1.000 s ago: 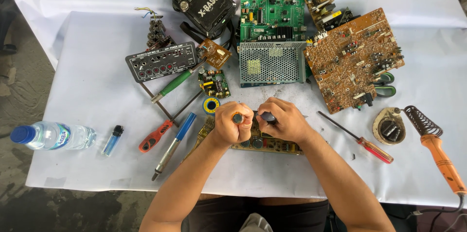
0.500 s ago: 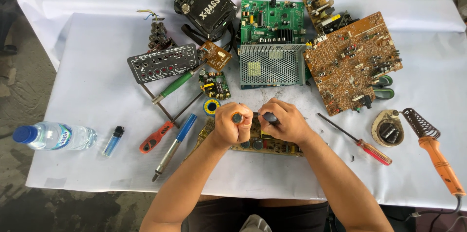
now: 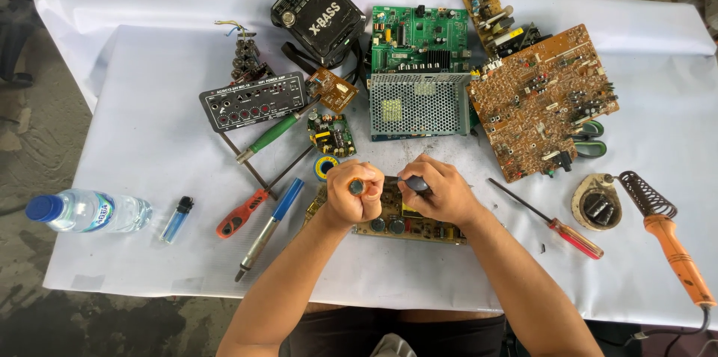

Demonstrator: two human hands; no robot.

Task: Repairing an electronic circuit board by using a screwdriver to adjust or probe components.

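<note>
Your left hand [image 3: 354, 191] and right hand [image 3: 436, 188] are each gripping a tool handle over the circuit board [image 3: 407, 224] at lower centre, screwdrivers [image 3: 258, 207] lying just left.

Soft, even daylight falls over my white-covered table [image 3: 149, 140]; shadows under my forearms are faint. No glare, and everything is sharp to the corners, with slight wide-angle bending along the table's edges.

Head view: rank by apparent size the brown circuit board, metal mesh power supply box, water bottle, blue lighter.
1. Large brown circuit board, biggest.
2. Silver metal mesh power supply box, somewhat smaller.
3. Clear plastic water bottle with blue cap, lying on its side.
4. Small blue lighter, smallest.
All lie on the same white-covered table, so nearness barely skews this.
</note>
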